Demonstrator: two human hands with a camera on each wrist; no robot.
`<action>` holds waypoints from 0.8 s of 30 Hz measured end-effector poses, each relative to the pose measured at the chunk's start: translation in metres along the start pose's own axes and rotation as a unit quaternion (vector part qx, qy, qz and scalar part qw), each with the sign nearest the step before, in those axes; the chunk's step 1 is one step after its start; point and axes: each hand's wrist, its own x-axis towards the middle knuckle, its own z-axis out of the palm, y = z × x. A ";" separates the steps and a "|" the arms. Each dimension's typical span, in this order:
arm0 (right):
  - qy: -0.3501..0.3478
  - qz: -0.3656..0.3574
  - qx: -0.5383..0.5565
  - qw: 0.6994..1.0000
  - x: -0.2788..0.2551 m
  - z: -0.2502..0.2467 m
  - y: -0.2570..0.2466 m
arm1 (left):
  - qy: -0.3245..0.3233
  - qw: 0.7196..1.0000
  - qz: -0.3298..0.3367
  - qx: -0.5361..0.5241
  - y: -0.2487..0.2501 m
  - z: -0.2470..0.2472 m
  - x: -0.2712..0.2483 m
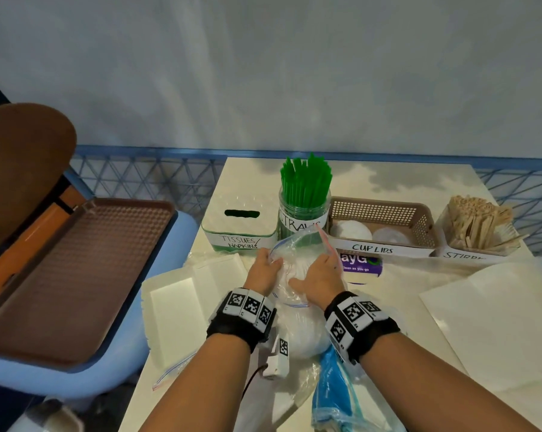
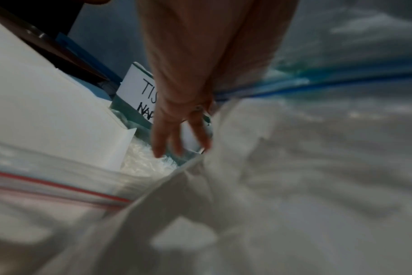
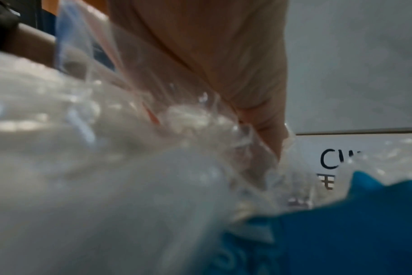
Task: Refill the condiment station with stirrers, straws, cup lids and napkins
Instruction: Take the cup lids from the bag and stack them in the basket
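Observation:
A clear zip bag (image 1: 297, 244) holding white cup lids (image 1: 302, 333) lies on the table in front of the labelled containers. My left hand (image 1: 265, 268) pinches the bag's left rim by its blue zip strip (image 2: 318, 83); two of its fingers (image 2: 159, 147) hang straight. My right hand (image 1: 318, 277) grips the right rim along the red strip, with plastic draped over the palm (image 3: 223, 65). Behind stand the tissue box (image 1: 241, 226), the jar of green straws (image 1: 304, 201), the cup lids basket (image 1: 419, 219) with a few lids, and the stirrer holder (image 1: 478, 226).
A bagged stack of white napkins (image 1: 182, 294) lies to the left, and a bag with something blue (image 1: 332, 378) lies under my right wrist. White paper sheets (image 1: 497, 322) cover the table's right. A brown tray (image 1: 76, 275) sits on a blue seat at left.

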 end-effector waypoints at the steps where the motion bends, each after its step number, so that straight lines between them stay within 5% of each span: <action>1: -0.001 0.001 0.007 1.000 0.000 0.000 0.000 | -0.001 1.000 -0.010 0.026 0.002 0.001 0.000; 7: 0.026 -0.003 0.054 0.998 -0.001 -0.001 0.002 | -0.032 0.995 -0.093 0.003 0.013 0.003 0.004; 17: 0.064 -0.051 0.170 0.982 -0.008 -0.015 0.009 | 0.077 0.995 -0.030 -0.059 0.003 -0.004 0.014; 24: 0.065 -0.083 0.253 0.962 -0.023 -0.033 0.017 | 0.110 0.989 0.029 0.093 0.001 -0.003 0.005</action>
